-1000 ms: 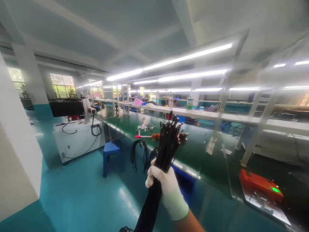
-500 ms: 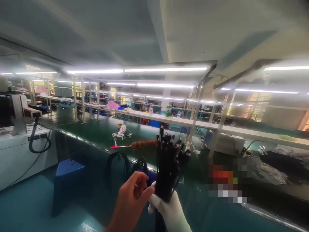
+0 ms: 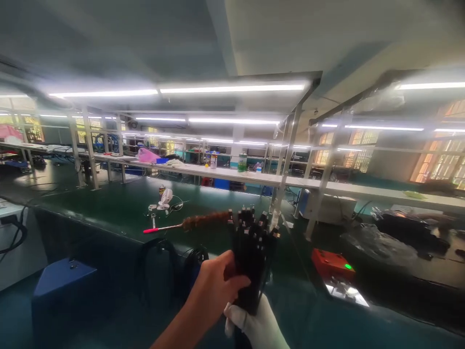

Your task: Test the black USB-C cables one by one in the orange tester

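Note:
A thick bundle of black cables (image 3: pixel 250 264) stands upright in front of me, its small metal-tipped connectors pointing up and away. My right hand (image 3: pixel 259 322), in a white glove, is closed round the bundle's lower part. Just above it, my bare left hand (image 3: pixel 221 281) grips the bundle's left side, with the thumb across the front and the other fingertips hidden behind the cables. Beyond the connectors, a brown fluffy duster (image 3: pixel 205 221) with a red handle lies on the dark green bench (image 3: pixel 123 208).
To the right sit a red device (image 3: pixel 329 261) with a green light and a clear plastic bag (image 3: pixel 379 247). Black cable coils (image 3: pixel 196 257) hang at the bench edge. A blue box-like object (image 3: pixel 65 276) stands lower left. A white fan (image 3: pixel 166 198) and a long shelf (image 3: pixel 196 169) are farther back.
My left hand has moved up and right onto the cable bundle. The bundle's top has tilted away from me. The view has turned to the right.

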Demonstrator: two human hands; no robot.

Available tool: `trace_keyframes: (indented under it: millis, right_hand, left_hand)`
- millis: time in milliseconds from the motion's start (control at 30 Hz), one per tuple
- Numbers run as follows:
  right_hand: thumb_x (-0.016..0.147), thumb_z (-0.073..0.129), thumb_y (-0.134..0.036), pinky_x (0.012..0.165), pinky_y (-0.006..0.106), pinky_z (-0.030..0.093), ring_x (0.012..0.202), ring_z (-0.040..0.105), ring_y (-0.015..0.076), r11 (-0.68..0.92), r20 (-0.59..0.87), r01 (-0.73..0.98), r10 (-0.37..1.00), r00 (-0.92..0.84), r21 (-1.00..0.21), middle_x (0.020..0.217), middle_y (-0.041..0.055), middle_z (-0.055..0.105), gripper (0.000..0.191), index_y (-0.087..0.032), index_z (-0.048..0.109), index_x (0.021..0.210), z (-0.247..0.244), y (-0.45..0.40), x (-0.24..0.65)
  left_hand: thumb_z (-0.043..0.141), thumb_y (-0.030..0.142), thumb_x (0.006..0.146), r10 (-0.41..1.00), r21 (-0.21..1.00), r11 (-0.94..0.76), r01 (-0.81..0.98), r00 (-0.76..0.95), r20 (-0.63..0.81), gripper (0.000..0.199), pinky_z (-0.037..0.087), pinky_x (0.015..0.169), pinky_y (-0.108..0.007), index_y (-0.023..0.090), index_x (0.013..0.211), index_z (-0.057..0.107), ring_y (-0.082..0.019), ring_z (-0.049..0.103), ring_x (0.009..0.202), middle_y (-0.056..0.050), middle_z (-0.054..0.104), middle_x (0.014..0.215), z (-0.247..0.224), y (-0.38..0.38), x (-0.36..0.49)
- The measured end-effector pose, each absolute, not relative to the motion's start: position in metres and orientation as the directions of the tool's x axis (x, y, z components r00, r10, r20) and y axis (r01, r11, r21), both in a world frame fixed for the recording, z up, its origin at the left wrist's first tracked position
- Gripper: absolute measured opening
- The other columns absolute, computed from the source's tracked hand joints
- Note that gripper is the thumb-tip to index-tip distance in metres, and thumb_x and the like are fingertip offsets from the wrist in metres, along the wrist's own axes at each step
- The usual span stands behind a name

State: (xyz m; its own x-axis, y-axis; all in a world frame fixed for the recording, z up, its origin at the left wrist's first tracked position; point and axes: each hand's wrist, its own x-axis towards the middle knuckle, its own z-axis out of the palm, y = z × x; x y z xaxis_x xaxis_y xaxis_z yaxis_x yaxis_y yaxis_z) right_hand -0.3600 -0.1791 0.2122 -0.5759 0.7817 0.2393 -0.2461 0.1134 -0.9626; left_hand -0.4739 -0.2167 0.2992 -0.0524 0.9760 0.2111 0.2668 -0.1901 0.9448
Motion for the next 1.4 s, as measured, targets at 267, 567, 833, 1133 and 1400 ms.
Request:
trace_keyframes:
  millis: [267,567,833,1133,1400]
  right_hand:
    - [0.065,0.067,-0.027,0.047,0.026,0.041,0.038,0.050,0.0118,-0.051,0.102,-0.261,0.836,-0.539,-0.964,0.047,-0.0048,0.056,0.025,-0.017,0.052,0.083,0.211,-0.103,-0.350]
    - [0.068,0.069,-0.036,0.046,0.028,0.043,0.043,0.052,0.0160,-0.031,0.060,-0.187,0.886,-0.459,-0.982,0.046,-0.0025,0.052,0.020,-0.021,0.059,0.075,0.213,-0.073,-0.353]
    - [0.070,0.062,-0.030,0.044,0.026,0.043,0.045,0.052,0.0152,0.037,0.078,-0.134,0.945,-0.317,-0.990,0.047,-0.0028,0.051,0.009,-0.022,0.061,0.074,0.215,-0.057,-0.369]
    - [0.061,0.066,-0.021,0.044,0.026,0.039,0.045,0.052,0.0157,0.062,0.052,0.039,0.973,-0.225,-0.997,0.048,-0.0037,0.051,0.017,-0.021,0.063,0.077,0.213,-0.046,-0.383]
    - [0.058,0.063,-0.016,0.040,0.025,0.036,0.037,0.042,0.0115,-0.071,-0.075,0.028,0.973,-0.219,-0.997,0.044,-0.0072,0.042,0.015,-0.021,0.052,0.067,0.199,-0.036,-0.393]
  left_hand:
    - [0.063,0.037,0.078,0.819,0.779,-0.279,0.562,-0.284,0.498,0.017,0.042,0.051,-0.023,0.023,0.075,0.055,-0.014,0.053,0.055,0.005,0.056,0.062,0.316,-0.148,-0.469]
    - [0.063,0.010,0.078,0.727,0.426,-0.379,0.822,-0.021,0.687,0.032,0.052,0.059,-0.023,0.023,0.106,0.057,-0.012,0.060,0.062,0.000,0.063,0.092,0.306,-0.110,-0.436]
    - [0.070,0.012,0.072,0.819,0.334,-0.306,0.892,0.069,0.569,0.036,0.056,0.065,-0.034,0.018,0.105,0.056,-0.018,0.062,0.072,-0.007,0.056,0.110,0.322,-0.088,-0.454]
    - [0.073,0.022,0.068,0.922,0.467,-0.339,0.817,0.190,0.337,0.025,0.044,0.056,-0.028,0.022,0.085,0.054,-0.016,0.054,0.064,0.003,0.058,0.084,0.345,-0.069,-0.484]
    - [0.072,0.019,0.069,0.932,0.780,-0.360,0.512,0.170,0.319,0.014,0.041,0.058,-0.022,0.021,0.071,0.058,-0.013,0.052,0.064,0.005,0.058,0.070,0.330,-0.055,-0.491]
